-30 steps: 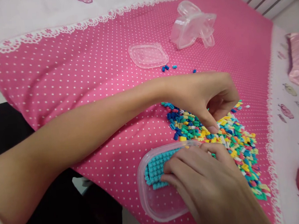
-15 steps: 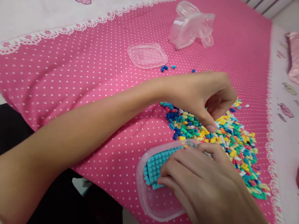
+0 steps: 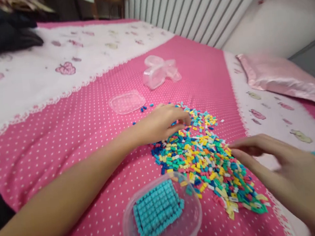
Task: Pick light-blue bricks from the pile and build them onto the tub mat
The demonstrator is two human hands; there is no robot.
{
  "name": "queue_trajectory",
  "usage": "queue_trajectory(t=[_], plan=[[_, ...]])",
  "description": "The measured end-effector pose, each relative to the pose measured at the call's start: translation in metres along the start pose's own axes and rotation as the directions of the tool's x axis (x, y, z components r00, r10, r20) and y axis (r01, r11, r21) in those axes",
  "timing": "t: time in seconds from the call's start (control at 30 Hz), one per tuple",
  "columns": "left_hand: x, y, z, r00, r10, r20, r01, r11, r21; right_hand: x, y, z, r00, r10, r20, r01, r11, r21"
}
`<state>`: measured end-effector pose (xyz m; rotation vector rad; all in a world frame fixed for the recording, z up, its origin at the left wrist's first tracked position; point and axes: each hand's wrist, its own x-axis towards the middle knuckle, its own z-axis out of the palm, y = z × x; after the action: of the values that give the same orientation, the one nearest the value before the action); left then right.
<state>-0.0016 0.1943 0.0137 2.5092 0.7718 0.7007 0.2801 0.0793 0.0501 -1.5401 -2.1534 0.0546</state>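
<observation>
A spread-out pile of small toy building bricks (image 3: 194, 155), in yellow, green, blue, pink and white, lies on pink polka-dot cloth. Over its far left part is my left hand (image 3: 165, 123), fingers curled down and thumb tip close to the forefinger; whatever is between them is hidden. At the pile's right edge my right hand (image 3: 292, 176) has thumb and forefinger pinched together by the bricks, and anything in the pinch is too small to name. Nearest to me, a clear plastic tub (image 3: 192, 219) holds turquoise studded plates (image 3: 158, 209); neither hand touches it.
Beyond the pile lie a clear flat lid (image 3: 127, 102) and a larger clear plastic container (image 3: 160, 71). Several loose blue bricks (image 3: 143, 108) are near the lid. A pink pillow (image 3: 283, 79) is at the right, below a white slatted headboard (image 3: 176, 13).
My right hand has left the tub and moved right to the pile's edge. My left hand has shifted toward the far left part of the pile. The view has tilted up.
</observation>
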Motion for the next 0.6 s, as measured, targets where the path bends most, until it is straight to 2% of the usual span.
queue_trajectory(t=[0.07, 0.17, 0.23, 0.37, 0.6], plan=[[-0.001, -0.002, 0.002, 1.000, -0.017, 0.011, 0.016, 0.997, 0.079, 0.008, 0.016, 0.027, 0.988, 0.155, -0.011, -0.153, 0.982, 0.115], [-0.003, -0.005, 0.003, 0.998, -0.017, 0.062, 0.008, 0.990, 0.144, 0.020, 0.031, 0.067, 0.980, 0.192, -0.045, -0.183, 0.971, 0.157], [-0.003, -0.006, 0.005, 0.996, -0.026, 0.089, 0.011, 0.985, 0.173, 0.024, 0.034, 0.082, 0.980, 0.190, -0.058, -0.178, 0.971, 0.160], [0.000, -0.011, 0.007, 0.992, -0.064, 0.105, 0.040, 0.975, 0.219, 0.027, 0.027, 0.090, 0.985, 0.160, -0.071, -0.149, 0.978, 0.144], [0.002, -0.019, 0.009, 0.988, -0.128, 0.081, 0.102, 0.959, 0.264, 0.034, 0.005, 0.093, 0.995, 0.099, -0.021, -0.098, 0.994, 0.043]])
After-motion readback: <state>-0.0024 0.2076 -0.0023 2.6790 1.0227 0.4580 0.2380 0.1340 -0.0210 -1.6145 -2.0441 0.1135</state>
